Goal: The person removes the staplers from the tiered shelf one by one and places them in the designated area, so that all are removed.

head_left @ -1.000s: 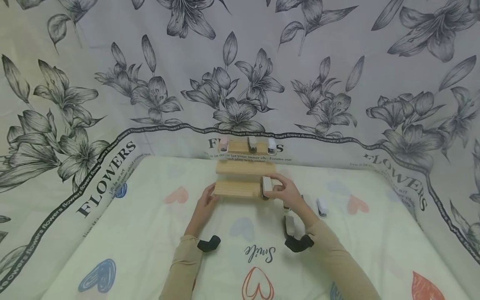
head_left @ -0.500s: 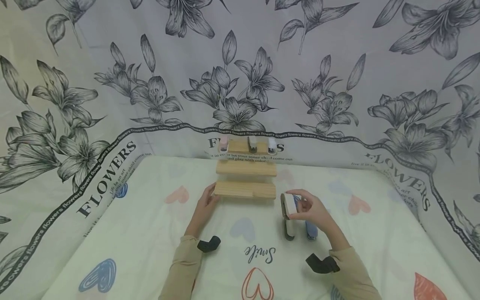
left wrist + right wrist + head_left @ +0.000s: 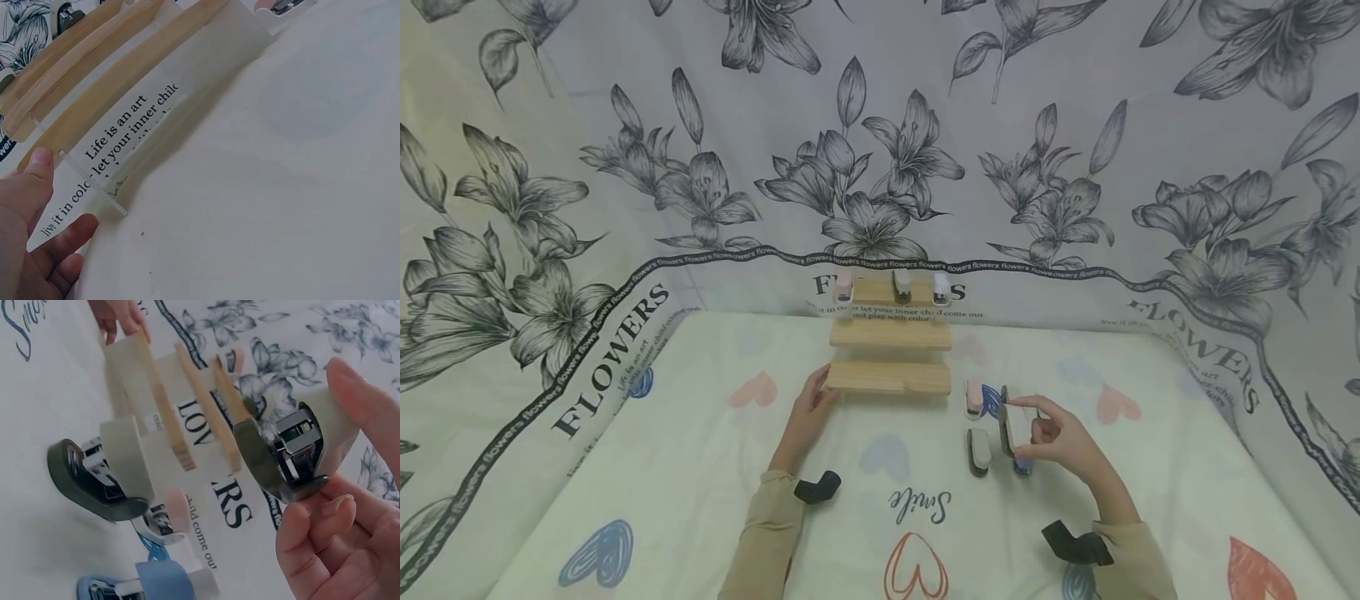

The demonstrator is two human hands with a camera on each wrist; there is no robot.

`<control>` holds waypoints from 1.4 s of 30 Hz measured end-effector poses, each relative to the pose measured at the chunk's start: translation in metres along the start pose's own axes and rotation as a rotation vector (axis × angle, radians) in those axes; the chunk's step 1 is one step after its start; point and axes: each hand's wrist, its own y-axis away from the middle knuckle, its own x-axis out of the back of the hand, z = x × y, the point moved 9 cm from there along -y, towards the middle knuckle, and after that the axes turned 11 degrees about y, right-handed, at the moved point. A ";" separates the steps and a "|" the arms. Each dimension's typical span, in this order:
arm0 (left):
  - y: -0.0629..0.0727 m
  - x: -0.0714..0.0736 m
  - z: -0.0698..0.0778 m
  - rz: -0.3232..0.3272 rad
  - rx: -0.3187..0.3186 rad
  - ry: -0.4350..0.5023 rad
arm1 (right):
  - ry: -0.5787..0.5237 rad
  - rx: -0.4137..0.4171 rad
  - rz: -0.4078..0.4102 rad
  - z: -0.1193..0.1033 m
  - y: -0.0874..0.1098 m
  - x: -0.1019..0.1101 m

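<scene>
My right hand [image 3: 1060, 437] pinches a stapler with a white top and dark green base [image 3: 259, 459] between thumb and fingers, tilted above the sheet. Below and beside it lie a similar white-and-green stapler [image 3: 979, 452], a pink stapler [image 3: 973, 398] and a blue stapler [image 3: 165, 581], which the held one partly covers in the head view. At the far left end of a three-step wooden rack [image 3: 887, 377], my left hand [image 3: 808, 412] holds the lowest board, thumb [image 3: 41, 159] on the wood and fingers around the clear side panel.
On the rack's top step stand a pink stapler [image 3: 845, 286], a white-and-green one [image 3: 902, 287] and a white one [image 3: 942, 287]. The table carries a heart-printed sheet [image 3: 700, 500]; a flower-printed curtain [image 3: 880, 167] hangs behind the rack.
My right hand has carried the white-and-green stapler from the right end of the lowest board rightward, above the other staplers. The left hand stays at the rack.
</scene>
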 end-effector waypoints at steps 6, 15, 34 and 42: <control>-0.004 0.001 -0.021 0.006 0.026 -0.008 | 0.046 -0.063 -0.022 0.016 0.007 0.011; -0.004 0.006 -0.022 0.024 0.050 -0.024 | 0.094 -0.140 -0.114 0.032 0.011 0.019; -0.004 0.004 -0.025 0.024 0.075 -0.037 | 0.257 -0.317 -0.139 0.082 0.030 0.035; -0.006 0.004 -0.024 0.025 0.064 -0.022 | 0.294 -0.352 -0.121 0.087 0.030 0.038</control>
